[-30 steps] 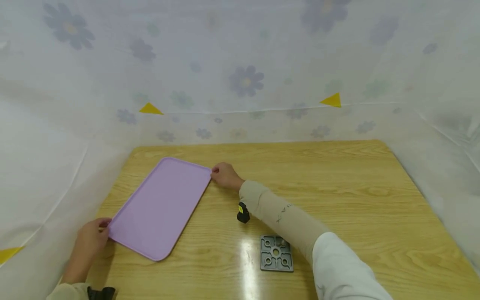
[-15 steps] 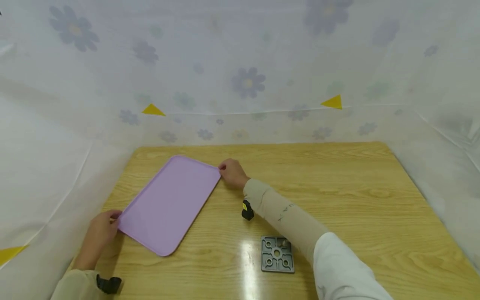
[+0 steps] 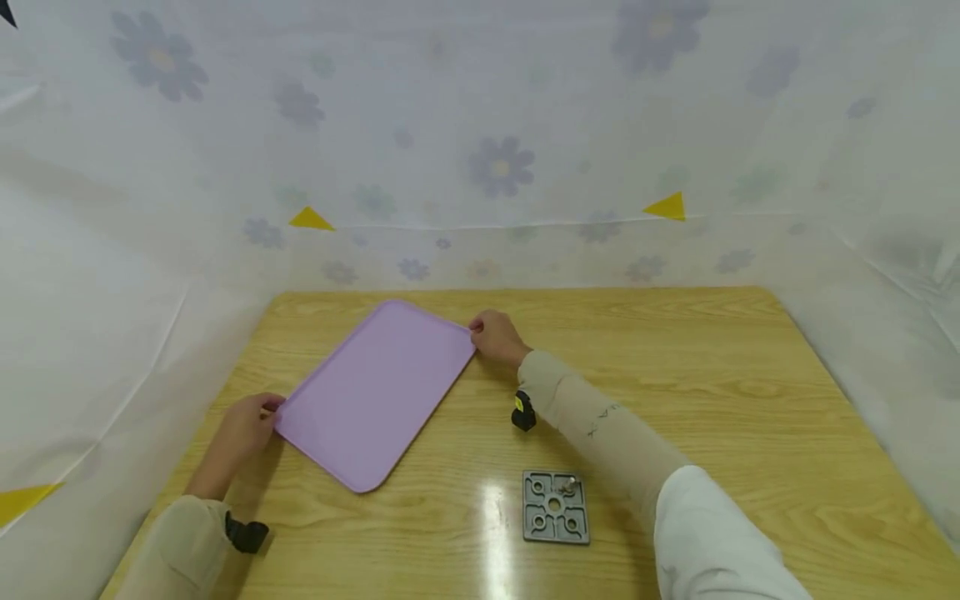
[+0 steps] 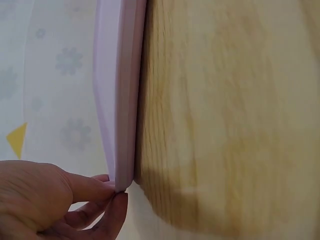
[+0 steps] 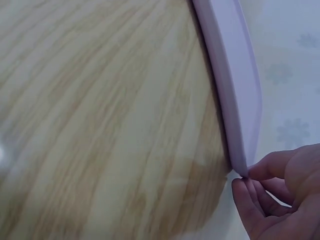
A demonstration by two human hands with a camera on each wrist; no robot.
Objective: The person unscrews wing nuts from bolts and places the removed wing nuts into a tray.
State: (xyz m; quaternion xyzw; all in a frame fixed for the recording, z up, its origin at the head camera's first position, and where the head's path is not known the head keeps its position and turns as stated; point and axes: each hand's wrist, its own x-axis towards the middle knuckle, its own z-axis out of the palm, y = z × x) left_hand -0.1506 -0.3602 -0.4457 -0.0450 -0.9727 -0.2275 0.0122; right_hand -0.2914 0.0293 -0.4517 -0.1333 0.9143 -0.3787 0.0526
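Wooden table (image 3: pixel 720 442): left hand (image 3: pixel 243 427) and right hand (image 3: pixel 498 337) pinch purple tray (image 3: pixel 377 392) near surface's far-left corner; metal plate (image 3: pixel 556 520) lies apart.

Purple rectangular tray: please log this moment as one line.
purple rectangular tray: held | left hand: pinches left corner | right hand: pinches right corner | grey square metal plate: untouched, on woodgrain table

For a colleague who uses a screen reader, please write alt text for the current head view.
A left hand and a right hand pinch diagonally opposite corners of a purple tray over a wood-grain table. A square grey metal plate lies nearer the camera, right of the tray, and a pale flowered sheet hangs behind.
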